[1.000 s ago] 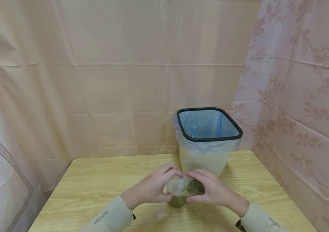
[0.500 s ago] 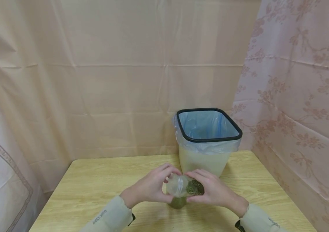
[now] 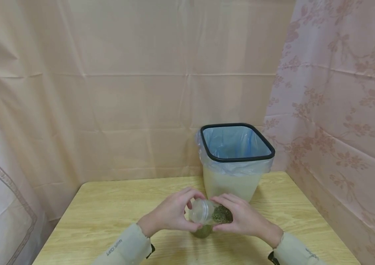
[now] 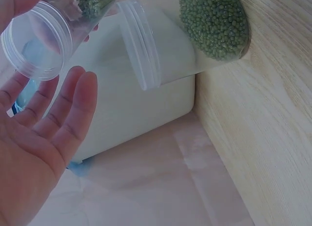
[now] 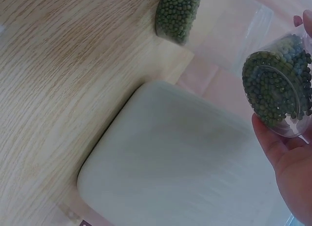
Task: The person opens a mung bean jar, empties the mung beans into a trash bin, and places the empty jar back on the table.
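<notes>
Left hand (image 3: 171,213) has shifted slightly at the tilted jar (image 3: 211,212). Above the bench (image 3: 118,206), near an upright jar (image 3: 202,232), the right hand (image 3: 242,218) grips its base; left fingers (image 4: 68,123) curve wide round its rim. Slack grip could spill green beans (image 3: 222,215).

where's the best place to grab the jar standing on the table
Probably round the middle of the standing jar, coming in low from the person's left: its walls look straight and round, it is upright on the table, the held jar hangs over its top, and the bin stands behind.
</notes>
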Demonstrator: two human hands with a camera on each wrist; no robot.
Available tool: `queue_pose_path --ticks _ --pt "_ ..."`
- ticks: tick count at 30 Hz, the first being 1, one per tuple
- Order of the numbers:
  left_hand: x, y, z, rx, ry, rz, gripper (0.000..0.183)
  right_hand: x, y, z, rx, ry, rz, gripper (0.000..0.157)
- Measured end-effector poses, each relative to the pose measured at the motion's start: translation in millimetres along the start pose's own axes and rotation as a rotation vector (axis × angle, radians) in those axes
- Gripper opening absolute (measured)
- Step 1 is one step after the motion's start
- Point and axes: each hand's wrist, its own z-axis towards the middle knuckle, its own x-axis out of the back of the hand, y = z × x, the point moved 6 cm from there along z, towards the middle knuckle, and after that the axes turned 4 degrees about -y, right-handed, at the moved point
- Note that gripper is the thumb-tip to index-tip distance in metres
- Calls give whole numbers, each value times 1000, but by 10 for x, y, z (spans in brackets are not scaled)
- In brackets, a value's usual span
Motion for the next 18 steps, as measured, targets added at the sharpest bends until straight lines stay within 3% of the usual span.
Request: queue_pose_path --ticks 18 --pt "-3 -45 8 113 21 22 56 9 28 -1 -26 -6 6 73"
